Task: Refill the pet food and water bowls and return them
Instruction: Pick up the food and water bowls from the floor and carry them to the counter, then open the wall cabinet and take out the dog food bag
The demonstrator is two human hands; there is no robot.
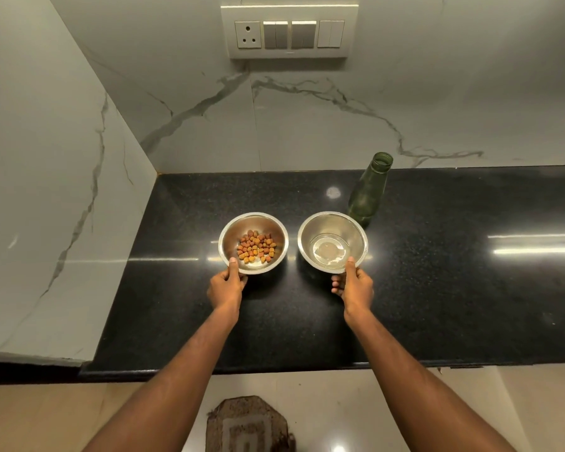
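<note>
Two steel bowls stand side by side on the black counter (437, 288). The left food bowl (242, 228) holds orange and brown kibble (256, 246). My left hand (226, 287) grips its near rim, thumb over the edge. The right water bowl (331, 225) has a little clear water at the bottom. My right hand (354, 287) holds that bowl's near rim the same way. An uncapped green glass bottle (369, 190) stands just behind the water bowl, to its right.
A marble wall rises at the back and on the left, forming a corner. A switch panel with a socket (289, 31) is on the back wall. Below the counter's front edge lies a brown floor mat (247, 425).
</note>
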